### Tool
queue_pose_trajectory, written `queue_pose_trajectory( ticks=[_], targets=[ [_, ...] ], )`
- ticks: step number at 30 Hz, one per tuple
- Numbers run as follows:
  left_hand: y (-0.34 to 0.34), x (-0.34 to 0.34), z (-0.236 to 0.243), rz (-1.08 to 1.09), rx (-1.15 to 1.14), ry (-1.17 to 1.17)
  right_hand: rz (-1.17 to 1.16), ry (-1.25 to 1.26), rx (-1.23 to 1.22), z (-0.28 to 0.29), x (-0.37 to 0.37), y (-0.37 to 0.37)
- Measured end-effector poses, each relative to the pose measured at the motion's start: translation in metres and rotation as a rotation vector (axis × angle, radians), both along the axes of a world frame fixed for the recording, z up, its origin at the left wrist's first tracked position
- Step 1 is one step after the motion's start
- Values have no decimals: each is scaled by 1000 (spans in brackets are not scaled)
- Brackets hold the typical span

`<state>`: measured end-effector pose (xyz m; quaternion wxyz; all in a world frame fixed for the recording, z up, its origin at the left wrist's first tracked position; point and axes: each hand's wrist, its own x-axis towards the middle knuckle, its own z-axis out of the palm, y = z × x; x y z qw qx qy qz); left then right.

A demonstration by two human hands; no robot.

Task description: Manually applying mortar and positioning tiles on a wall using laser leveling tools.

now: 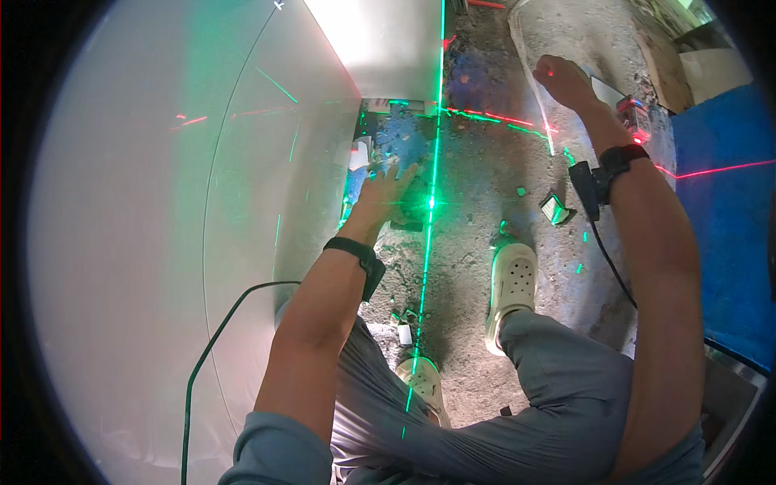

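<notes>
My left hand (380,200) reaches down beside the white panel (145,226), its fingers stretched and apart. Just right of it lies a dark object (406,225), washed in green light; whether my fingers touch it I cannot tell. A bright green laser line (431,202) runs down the floor past those fingertips. Farther off to the right, my right hand (564,81) is curled closed, and anything inside it is hidden. A pale cord (529,73) passes close to this hand. Near the right wrist stands a small red and dark device (634,120) with red light on it.
Rough, dusty concrete floor (469,275) has small debris on it, including a small pale-faced piece (554,210) and a white bit (404,334). My feet wear pale clogs (514,279). A blue surface (723,218) borders the right side. Black cables trail from both wrist straps.
</notes>
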<state>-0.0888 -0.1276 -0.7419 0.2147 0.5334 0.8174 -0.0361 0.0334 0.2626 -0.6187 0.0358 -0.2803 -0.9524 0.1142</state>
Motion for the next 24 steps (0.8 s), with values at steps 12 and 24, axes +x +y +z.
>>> queue_pose_trajectory(
  ticks=[12, 24],
  targets=[
    [-1, -3, -2, 2, 27, 7, -8, 5, 1, 2, -1, -6],
    [15, -32, 54, 97, 84, -136, -1, 4, 2, 5, 8, -2]
  ],
)
